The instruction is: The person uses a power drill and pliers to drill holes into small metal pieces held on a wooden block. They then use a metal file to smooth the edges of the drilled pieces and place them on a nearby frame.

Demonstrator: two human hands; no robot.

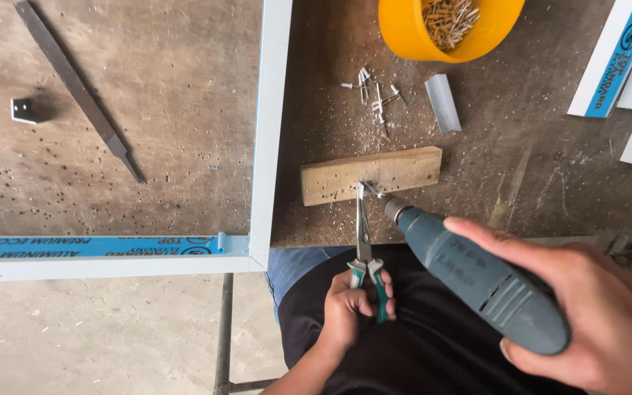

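My left hand point(350, 306) grips the green handles of long-nose pliers point(363, 241). The plier jaws pinch a small metal piece point(369, 188) against a wooden block point(371, 175) on the workbench. My right hand point(587, 307) holds a grey-blue power drill point(477, 274). The drill's chuck and bit point up-left at the small metal piece on the block's front edge.
A yellow bowl point(415, 36) of screws stands at the bench's far edge, with loose rivets point(373, 93) and a short aluminium angle point(442, 102) below it. A white aluminium frame corner point(268, 146) with blue tape lies left. A flat file point(78, 88) and small bracket point(23, 110) sit far left.
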